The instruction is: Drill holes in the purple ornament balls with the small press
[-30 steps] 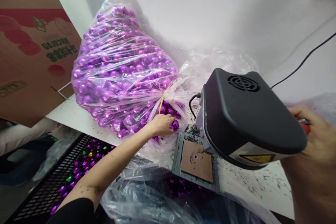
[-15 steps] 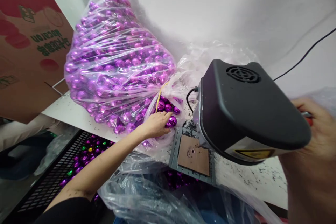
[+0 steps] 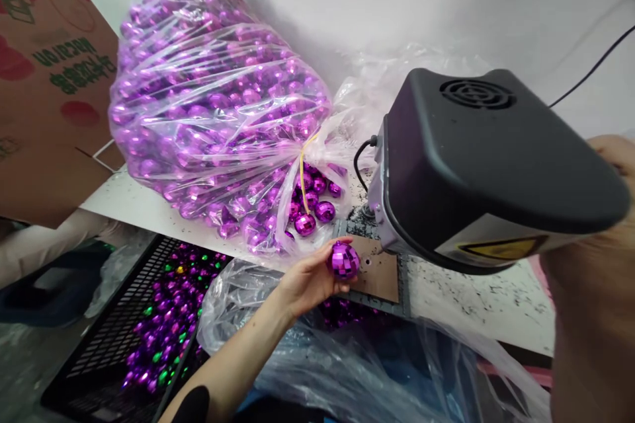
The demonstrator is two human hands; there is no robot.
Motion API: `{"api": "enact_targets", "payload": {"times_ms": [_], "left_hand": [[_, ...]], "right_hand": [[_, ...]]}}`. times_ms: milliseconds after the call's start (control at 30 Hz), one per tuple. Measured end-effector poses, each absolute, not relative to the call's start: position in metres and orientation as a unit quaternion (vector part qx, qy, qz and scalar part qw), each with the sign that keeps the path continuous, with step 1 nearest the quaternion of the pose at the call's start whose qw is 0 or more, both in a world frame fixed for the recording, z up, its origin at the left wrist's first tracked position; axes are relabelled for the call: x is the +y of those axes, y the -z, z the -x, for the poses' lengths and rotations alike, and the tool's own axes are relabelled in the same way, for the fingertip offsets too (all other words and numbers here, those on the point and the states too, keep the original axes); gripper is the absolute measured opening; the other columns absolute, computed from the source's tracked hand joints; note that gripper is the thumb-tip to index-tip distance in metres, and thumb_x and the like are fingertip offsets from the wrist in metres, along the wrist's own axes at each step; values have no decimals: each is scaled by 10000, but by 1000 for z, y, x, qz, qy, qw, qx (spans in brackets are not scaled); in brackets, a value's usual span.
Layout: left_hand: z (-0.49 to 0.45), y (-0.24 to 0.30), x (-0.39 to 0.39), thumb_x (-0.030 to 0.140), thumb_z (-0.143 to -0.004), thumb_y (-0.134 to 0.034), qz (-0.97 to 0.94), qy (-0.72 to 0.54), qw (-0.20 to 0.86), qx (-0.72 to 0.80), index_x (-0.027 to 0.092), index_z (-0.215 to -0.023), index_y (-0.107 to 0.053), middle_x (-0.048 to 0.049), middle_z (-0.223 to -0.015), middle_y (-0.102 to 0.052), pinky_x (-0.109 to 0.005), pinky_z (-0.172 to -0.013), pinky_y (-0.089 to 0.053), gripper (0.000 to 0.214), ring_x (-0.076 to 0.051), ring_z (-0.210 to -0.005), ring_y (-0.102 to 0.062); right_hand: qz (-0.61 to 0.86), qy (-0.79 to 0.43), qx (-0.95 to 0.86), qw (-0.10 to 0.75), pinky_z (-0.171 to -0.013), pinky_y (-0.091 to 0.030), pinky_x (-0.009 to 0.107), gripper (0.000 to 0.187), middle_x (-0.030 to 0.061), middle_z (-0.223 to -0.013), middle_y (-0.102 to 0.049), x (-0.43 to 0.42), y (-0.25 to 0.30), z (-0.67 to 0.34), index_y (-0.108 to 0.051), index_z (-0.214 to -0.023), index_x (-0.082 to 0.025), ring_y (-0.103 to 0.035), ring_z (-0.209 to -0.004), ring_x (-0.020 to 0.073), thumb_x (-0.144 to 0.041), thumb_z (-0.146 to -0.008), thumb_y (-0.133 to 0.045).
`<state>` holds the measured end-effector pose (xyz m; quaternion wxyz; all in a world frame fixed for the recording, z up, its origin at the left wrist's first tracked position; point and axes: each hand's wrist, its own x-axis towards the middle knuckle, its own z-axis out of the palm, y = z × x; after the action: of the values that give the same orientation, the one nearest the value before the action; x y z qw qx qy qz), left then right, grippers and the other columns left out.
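My left hand [image 3: 310,284] is closed round a purple mirror-faceted ball [image 3: 344,261], a disco-ball ornament. It holds the ball over the left edge of a brown square plate [image 3: 381,284] with a small hole, fixed on a grey metal base [image 3: 404,301]. Above the plate stands a black bench press machine [image 3: 496,165] with a vent and a yellow warning label. Behind it at the right edge is my right hand [image 3: 615,158], largely hidden and blurred, curled at the machine's lever handle. Several loose purple balls [image 3: 325,211] lie at the mouth of a clear plastic bag [image 3: 218,106].
The bag, full of purple balls, is tied with a yellow band [image 3: 303,175]. Below left, a black crate [image 3: 94,337] holds purple, green and gold balls. A printed cardboard box [image 3: 49,112] stands left. Clear plastic sheeting [image 3: 278,344] hangs at the table edge. Dark shavings litter the white tabletop [image 3: 446,304].
My left hand has come from the bag's mouth toward me and to the right, bringing a purple ball to the plate. My right hand has shifted further behind the machine as the view moved.
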<state>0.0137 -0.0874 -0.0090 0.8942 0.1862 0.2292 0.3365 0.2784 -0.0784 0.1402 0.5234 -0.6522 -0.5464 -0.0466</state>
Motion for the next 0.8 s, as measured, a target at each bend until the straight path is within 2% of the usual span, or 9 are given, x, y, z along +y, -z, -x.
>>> {"api": "enact_targets", "payload": {"times_ms": [100, 233, 367, 533, 667, 800], "left_hand": [[-16, 13, -87, 345, -866, -778, -220, -357, 881, 222, 203, -1278, -638, -104, -1122, -711, -236, -696, -558, 458, -204, -921, -724], [-12, 27, -84, 438, -922, -708, -229, -349, 882, 217, 183, -1267, -625, -124, -1116, -726, -235, -626, -571, 437, -219, -836, -755], [-8, 33, -83, 490, -967, -625, -221, -330, 891, 219, 185, -1258, -610, -123, -1112, -732, -242, -556, -568, 421, -179, -690, -735], [-8, 24, -87, 372, -914, -729, -230, -367, 869, 240, 227, -1286, -597, -73, -1052, -725, -220, -648, -557, 421, -185, -828, -737], [-7, 22, -87, 405, -924, -711, -244, -365, 868, 233, 207, -1323, -579, -98, -1065, -723, -221, -641, -538, 465, -174, -803, -721], [-6, 26, -85, 526, -929, -663, -231, -337, 886, 217, 147, -1205, -625, -135, -1048, -729, -260, -605, -549, 470, -192, -736, -718]], "right_hand": [[621, 37, -544, 564, -525, -256, 239, 127, -35, -639, -448, -76, -143, -276, -590, -737, -160, -370, -584, 33, -267, -803, -574], [594, 34, -555, 582, -540, -285, 218, 183, -47, -642, -490, -75, -144, -273, -605, -749, -152, -414, -596, 18, -314, -834, -604], [597, 10, -548, 586, -483, -215, 203, 246, -55, -583, -417, -77, -147, -270, -607, -733, -155, -347, -544, 11, -375, -841, -624], [599, -3, -549, 583, -458, -157, 202, 271, -60, -563, -346, -79, -152, -267, -597, -732, -156, -273, -512, 11, -400, -849, -612], [611, 9, -551, 569, -501, -241, 211, 268, -58, -570, -359, -80, -151, -268, -577, -717, -156, -308, -534, 17, -388, -849, -606], [642, 12, -527, 557, -545, -292, 238, 222, -50, -594, -449, -79, -147, -272, -607, -749, -170, -386, -567, 34, -379, -822, -608]]}}
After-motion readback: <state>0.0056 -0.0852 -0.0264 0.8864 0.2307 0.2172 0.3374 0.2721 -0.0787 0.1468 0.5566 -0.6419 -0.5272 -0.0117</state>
